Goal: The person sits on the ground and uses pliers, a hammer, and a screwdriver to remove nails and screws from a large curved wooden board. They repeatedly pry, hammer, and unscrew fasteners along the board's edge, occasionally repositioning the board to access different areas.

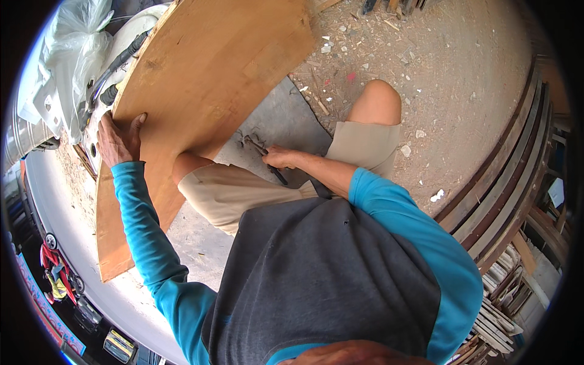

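- Brown wood makes up the board (213,79), a broad panel that stands at the person's left, in front of the left knee; whether the knee touches it I cannot tell.
- It looks stiff and fairly heavy for one arm, more awkward than fragile; the face seems dry and smooth, so a flat palm might slide where an edge would not.
- Its long outer edge offers the surest hold, with fingers behind and thumb on the face; that edge looks rough, so splinters are possible.
- The left hand (121,139) has that hold: its grip is closed over the edge, thumb against the face.
- The right hand (281,157) has its grip wrapped round a dark tool (259,148), probably a hammer, between the legs and above the grey sheet (286,115).
- The tool should feel compact and rigid, likely heavier at the head; the far end of its handle gives more swing, the middle more control.
- Beyond the board's edge lies thin clear plastic (76,48), soft and slippery.
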Tool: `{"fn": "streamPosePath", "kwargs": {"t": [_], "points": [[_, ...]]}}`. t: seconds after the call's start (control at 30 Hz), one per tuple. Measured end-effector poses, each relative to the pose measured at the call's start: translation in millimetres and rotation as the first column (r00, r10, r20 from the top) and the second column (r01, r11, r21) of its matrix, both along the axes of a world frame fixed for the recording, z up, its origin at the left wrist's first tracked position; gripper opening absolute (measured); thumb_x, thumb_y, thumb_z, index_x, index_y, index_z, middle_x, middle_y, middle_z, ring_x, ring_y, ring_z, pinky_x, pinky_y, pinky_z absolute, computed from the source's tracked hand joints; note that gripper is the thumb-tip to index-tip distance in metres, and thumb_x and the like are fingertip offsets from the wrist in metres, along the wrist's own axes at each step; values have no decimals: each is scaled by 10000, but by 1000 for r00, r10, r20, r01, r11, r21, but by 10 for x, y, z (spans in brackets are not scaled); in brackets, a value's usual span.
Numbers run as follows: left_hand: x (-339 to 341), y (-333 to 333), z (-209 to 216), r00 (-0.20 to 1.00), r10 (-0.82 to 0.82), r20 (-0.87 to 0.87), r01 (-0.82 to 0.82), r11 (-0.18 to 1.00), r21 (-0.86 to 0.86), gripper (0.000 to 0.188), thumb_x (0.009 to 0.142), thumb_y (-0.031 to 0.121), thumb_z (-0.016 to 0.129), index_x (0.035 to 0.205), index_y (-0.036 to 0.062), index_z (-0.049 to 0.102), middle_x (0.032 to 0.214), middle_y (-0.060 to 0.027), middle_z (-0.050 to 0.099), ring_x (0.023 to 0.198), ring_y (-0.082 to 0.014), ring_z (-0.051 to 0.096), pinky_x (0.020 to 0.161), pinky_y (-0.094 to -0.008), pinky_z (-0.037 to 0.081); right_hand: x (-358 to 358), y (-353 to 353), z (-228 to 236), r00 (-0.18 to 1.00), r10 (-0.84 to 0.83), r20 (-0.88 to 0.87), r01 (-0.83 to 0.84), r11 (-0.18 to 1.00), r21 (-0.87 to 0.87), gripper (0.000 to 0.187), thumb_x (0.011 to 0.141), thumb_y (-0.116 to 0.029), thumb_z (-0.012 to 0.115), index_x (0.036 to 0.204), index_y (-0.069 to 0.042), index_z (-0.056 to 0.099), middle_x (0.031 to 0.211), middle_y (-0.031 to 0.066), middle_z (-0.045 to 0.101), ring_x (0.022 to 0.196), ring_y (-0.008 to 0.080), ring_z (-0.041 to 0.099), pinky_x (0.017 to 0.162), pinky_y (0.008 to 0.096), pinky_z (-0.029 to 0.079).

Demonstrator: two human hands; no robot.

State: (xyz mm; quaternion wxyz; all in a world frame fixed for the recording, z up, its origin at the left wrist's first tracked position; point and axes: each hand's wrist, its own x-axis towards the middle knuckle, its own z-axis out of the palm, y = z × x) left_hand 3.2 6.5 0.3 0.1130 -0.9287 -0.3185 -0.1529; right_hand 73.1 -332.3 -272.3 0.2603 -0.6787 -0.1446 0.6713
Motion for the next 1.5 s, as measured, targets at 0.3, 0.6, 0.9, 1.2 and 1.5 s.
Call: {"fn": "streamPosePath", "kwargs": {"t": [0.3,0.6,0.9,1.2,1.5], "points": [[22,44,33,999,14,-33,-14,1000,-17,821,719,615,853,1196,11,566,1139,-230,652,1105,-437,605,905,-547,459,-63,85,-242,948,-24,317,-23,989,143,424,1041,-301,490,1134,74,667,1050,274,701,1059,424,674,898,495,516],[18,33,68,998,8,-55,-8,1000,-10,879,716,618,860,1220,-38,561,1139,-275,650,1100,-461,601,922,-531,473,235,87,-303,774,-605,185,606,793,59,340,1007,-243,537,1140,46,655,1072,258,710,1019,379,707,888,464,554],[50,22,97,996,13,-89,-14,1000,-9,845,718,559,887,1213,-41,557,1149,-279,644,1105,-466,594,935,-529,475,1906,-112,-254,138,-898,417,901,289,323,314,986,-204,559,1155,53,626,1030,221,713,944,349,726,816,477,553],[10,118,82,997,10,-75,-15,997,-74,841,716,535,898,1216,-45,551,1164,-283,634,1124,-473,586,959,-538,469,2276,-171,-365,370,-731,573,793,570,214,375,932,-267,613,1081,65,702,1136,305,702,1101,450,677,941,487,537],[15,138,81,998,14,-62,-20,994,-106,817,709,523,908,1180,-47,562,1155,-282,635,1107,-467,597,947,-534,473,2642,-322,-287,421,-733,535,800,577,161,379,929,-228,587,1159,63,668,1198,326,674,1169,448,648,995,479,524]]}}
